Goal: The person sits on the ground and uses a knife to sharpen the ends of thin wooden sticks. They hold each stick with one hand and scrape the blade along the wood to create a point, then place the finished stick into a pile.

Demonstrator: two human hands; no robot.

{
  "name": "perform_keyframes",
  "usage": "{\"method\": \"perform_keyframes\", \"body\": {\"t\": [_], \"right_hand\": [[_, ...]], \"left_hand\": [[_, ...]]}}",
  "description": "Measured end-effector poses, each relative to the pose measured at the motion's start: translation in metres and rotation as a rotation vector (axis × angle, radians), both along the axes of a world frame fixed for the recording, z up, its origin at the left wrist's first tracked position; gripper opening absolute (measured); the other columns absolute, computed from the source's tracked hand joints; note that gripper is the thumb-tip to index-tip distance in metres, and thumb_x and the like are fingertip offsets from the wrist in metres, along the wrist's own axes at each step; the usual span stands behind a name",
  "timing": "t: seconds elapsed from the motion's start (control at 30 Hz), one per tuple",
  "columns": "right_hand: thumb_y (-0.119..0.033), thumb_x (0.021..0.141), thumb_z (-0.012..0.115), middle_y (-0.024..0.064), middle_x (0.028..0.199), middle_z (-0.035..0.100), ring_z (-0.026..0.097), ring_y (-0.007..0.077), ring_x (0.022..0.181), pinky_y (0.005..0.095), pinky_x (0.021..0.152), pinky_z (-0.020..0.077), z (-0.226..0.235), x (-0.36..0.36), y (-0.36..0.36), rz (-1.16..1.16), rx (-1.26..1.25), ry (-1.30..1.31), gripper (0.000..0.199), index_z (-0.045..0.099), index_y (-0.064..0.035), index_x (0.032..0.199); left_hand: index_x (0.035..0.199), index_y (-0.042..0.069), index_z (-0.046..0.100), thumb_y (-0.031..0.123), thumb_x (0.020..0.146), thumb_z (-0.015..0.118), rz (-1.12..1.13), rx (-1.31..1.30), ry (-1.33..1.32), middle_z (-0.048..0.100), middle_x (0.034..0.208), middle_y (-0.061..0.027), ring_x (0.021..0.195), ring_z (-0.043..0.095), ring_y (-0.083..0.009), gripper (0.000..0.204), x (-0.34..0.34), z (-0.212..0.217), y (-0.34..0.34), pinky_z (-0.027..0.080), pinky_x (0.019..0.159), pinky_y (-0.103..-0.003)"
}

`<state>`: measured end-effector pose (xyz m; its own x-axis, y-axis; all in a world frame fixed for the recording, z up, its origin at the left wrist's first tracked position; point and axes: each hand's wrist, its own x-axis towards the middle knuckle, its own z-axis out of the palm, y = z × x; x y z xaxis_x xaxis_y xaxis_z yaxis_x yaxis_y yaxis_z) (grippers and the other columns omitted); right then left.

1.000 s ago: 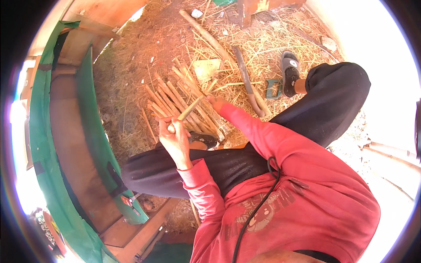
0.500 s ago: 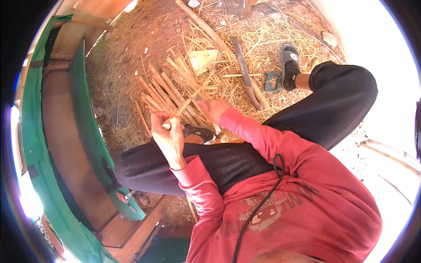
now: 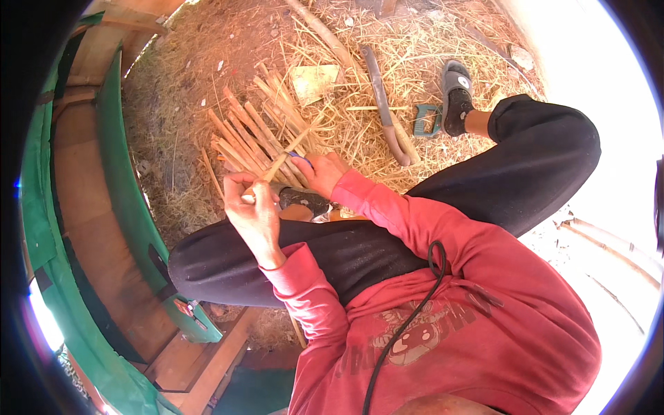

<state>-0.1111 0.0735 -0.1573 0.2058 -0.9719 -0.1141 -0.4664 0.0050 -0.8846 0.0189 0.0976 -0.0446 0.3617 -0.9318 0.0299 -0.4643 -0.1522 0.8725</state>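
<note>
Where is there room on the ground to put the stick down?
The left hand holds the stick; the right hand is at its far end. Barer dirt lies between the stick pile and the green wall. It is crowded by the curved tool and sandal.

Single head-worn fisheye view looked steeply down, close over the lap, toward the straw-covered ground [image 3: 429,41].

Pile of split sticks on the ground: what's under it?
The pile of split sticks lies on straw litter over bare dirt. Its near end is hidden behind the left hand, right hand and held stick.
</note>
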Motion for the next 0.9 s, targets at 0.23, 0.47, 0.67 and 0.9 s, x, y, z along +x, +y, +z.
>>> {"method": "perform_keyframes", "body": {"t": [0.23,0.47,0.67,0.9], "right_hand": [[-0.047,0.102,0.035,0.0265,0.086,0.068,0.066,0.0429,0.085,0.0491,0.078,0.053,-0.047,-0.019,-0.02,0.04,0.24,0.256,0.058,0.07,-0.0012,0.099],[-0.048,0.1,0.041,0.0264,0.073,0.065,0.065,0.0442,0.072,0.0521,0.07,0.0523,-0.027,-0.003,-0.006,0.017,0.08,0.082,0.055,0.069,-0.0023,0.089],[-0.044,0.099,0.047,0.0234,0.07,0.065,0.065,0.0432,0.068,0.0503,0.065,0.0525,-0.013,-0.008,0.001,0.076,-0.111,0.044,0.045,0.072,-0.0083,0.09],[-0.045,0.099,0.045,0.025,0.08,0.067,0.065,0.0435,0.08,0.0509,0.068,0.0527,-0.02,-0.01,0.006,0.087,0.094,0.113,0.045,0.071,-0.0089,0.095]], "left_hand": [[0.087,0.003,0.052,0.003,0.087,0.051,-0.018,0.011,-0.015,0.055,0.064,-0.004,0.054,0.055,-0.0097,0.001,-0.008,0.005,0.002,0.041,0.05,-0.024],[0.087,0.002,0.053,0.001,0.085,0.05,-0.037,-0.018,0.055,0.054,0.065,-0.0031,0.055,0.055,-0.0098,0.004,-0.003,-0.002,0.004,0.042,0.052,-0.024],[0.086,0.003,0.053,-0.001,0.082,0.05,-0.054,0.008,0.021,0.053,0.065,-0.0029,0.056,0.053,-0.0097,0.005,-0.005,0.004,0.009,0.042,0.054,-0.025],[0.086,0.004,0.051,0.001,0.074,0.06,-0.13,0.07,-0.277,0.05,0.066,-0.0111,0.058,0.046,-0.0182,0.015,-0.002,0.008,0.023,0.046,0.06,-0.032]]}}
